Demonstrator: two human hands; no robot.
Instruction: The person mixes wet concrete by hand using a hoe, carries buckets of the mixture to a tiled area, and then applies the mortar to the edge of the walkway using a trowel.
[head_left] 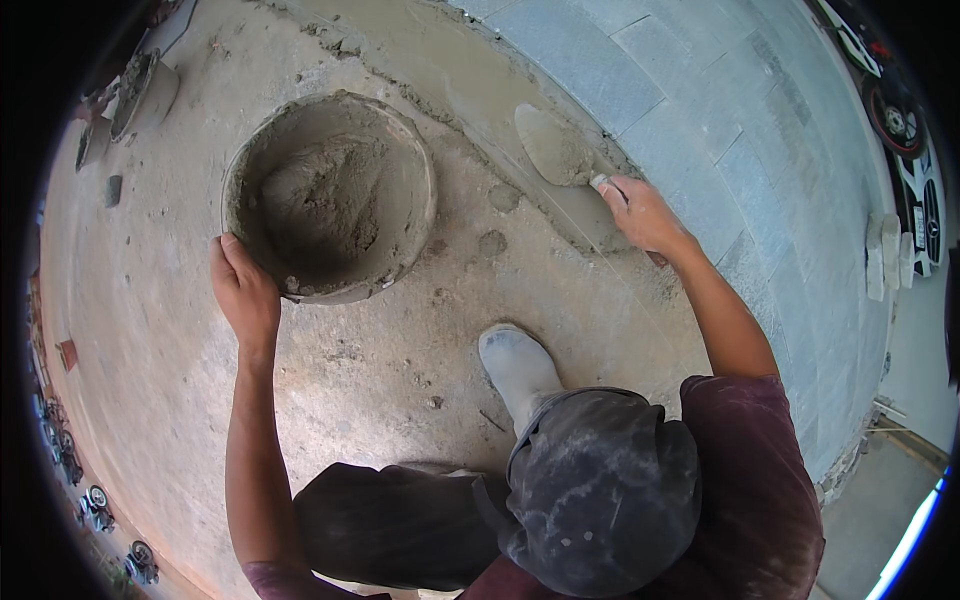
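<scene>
At the left, my left hand (246,290) grips the near-left rim of a round bucket (428,190), thumb over the edge. Wet grey mortar (335,195) lies heaped inside the bucket. My right hand (645,214) is closed around the handle of a trowel (553,145). The trowel's blade points up and left and carries some mortar. It is over a smoothed strip of grey mortar (430,50) that runs along the edge of the blue-grey paving slabs (700,120). A thin string line seems to cross the ground near my right hand.
My pale rubber boot (515,362) stands on the rough concrete floor (390,385), below my dark trousers. More mortar-stained buckets (150,95) are at the far left. Stacked slabs (883,255), a parked car (925,210) and a motorbike wheel (895,118) are at the right edge.
</scene>
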